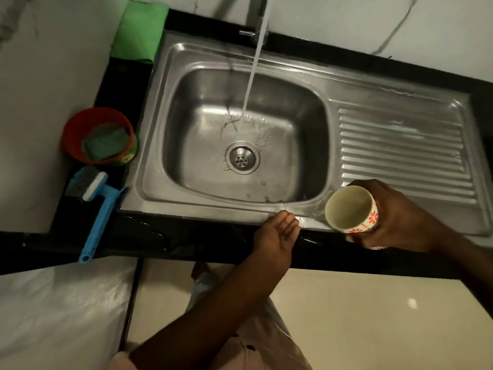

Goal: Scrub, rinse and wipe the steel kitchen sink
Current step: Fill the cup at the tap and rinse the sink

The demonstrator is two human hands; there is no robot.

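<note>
The steel sink (186,57) fills the middle of the head view, with a ribbed drainboard (400,148) on its right. Water runs from the tap (258,20) into the basin near the drain (242,157). My right hand (400,222) grips a cream cup with red flowers (352,209), tilted over the sink's front rim, where water lies. My left hand (277,236) rests with straight fingers on that wet front rim, just left of the cup.
An orange tub (77,129) holding a green scrub pad (105,144) stands on the black counter at the left. A blue brush (96,209) lies in front of it. A folded green cloth (138,30) sits at the back left. Marble wall rises behind the sink.
</note>
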